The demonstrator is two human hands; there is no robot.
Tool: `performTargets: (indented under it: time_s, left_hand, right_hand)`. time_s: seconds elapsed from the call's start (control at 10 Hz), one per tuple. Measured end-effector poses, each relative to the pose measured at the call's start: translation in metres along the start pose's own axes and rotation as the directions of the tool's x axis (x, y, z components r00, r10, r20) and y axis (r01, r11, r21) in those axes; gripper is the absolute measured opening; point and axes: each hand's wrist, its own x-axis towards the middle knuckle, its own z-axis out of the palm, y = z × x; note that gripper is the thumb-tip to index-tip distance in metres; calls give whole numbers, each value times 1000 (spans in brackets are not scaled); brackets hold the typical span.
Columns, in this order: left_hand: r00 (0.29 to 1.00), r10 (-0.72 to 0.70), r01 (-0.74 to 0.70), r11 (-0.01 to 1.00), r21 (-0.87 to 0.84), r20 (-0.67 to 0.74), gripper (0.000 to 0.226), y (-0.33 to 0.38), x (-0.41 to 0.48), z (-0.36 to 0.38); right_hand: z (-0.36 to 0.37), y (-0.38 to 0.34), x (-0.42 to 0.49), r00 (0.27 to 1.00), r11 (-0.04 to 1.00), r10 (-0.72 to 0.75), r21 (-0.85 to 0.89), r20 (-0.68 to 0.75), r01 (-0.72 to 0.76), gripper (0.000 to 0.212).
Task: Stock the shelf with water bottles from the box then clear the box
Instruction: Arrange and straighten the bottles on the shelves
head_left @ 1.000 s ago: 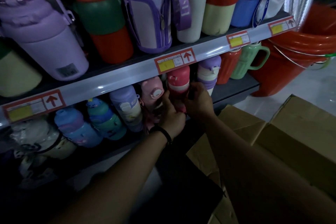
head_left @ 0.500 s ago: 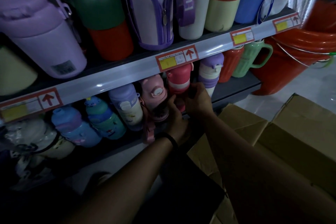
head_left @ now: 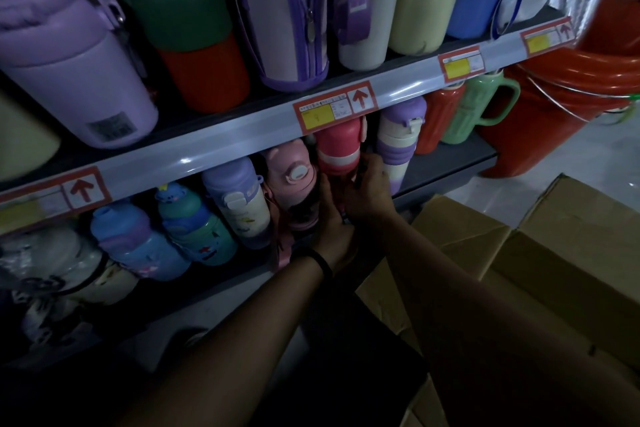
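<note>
1. Red bottle (head_left: 337, 146): stands upright in the front row of the lower shelf (head_left: 446, 168), with its cap just under the price rail (head_left: 207, 156). The pink bottle (head_left: 294, 184) is just to its left and the purple-and-cream bottle (head_left: 398, 139) just to its right, so the slot is tight.
2. Right hand (head_left: 369, 191): the fingers are curled round the red bottle's lower body from the right side and hold it.
3. Left hand (head_left: 332, 222), with a black wristband (head_left: 320, 262) on the wrist: it sits between the pink bottle and the red bottle, fingers pointing up along the red bottle's left side. The frame is too dark to tell whether it grips or only steadies.
4. Step in hand (judgement): one bottle is being seated into the row. This is the placing part of stocking, and the bottle is not yet released.
5. Box (head_left: 571, 253): cardboard with open flaps, to the right of the shelf, near the right forearm. Its inside is out of view, so the remaining stock is unknown.
6. Next move (judgement): set the base flat, then draw both hands straight back without nudging the neighbouring bottles. A pink strap (head_left: 283, 253) hangs by the left wrist and could snag. After that comes a reach into the box for the next bottle. Clearing the box comes last.
</note>
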Motion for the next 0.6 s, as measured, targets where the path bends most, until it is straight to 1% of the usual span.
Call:
performTargets:
  time_s: [0.1, 0.2, 0.3, 0.4, 0.5, 0.6]
  left_hand:
    - [995, -87, 86, 996, 30, 41, 74, 0, -1, -4]
    - [995, -94, 95, 995, 21, -29, 79, -6, 1, -5]
    - [998, -62, 62, 996, -63, -3, 89, -5, -2, -2]
    - [998, -58, 56, 985, -165, -8, 102, -2, -5, -2]
    - [998, -50, 54, 985, -162, 28, 101, -8, -4, -5]
    - [997, -72, 72, 980, -185, 6, 101, -7, -5, -5]
  right_hand:
    - [1, -1, -3, 999, 999, 21, 33, 41, -22, 75]
    - [2, -2, -7, 1000, 1000, 7, 21, 26, -7, 66]
    - [2, -2, -4, 999, 999, -50, 20, 16, 50, 83]
    - [-2, 1, 4, 997, 998, -70, 3, 34, 70, 73]
    - [-3, 10, 8, 997, 997, -62, -47, 39, 64, 68]
    - [1, 22, 10, 997, 999, -28, -22, 70, 30, 67]
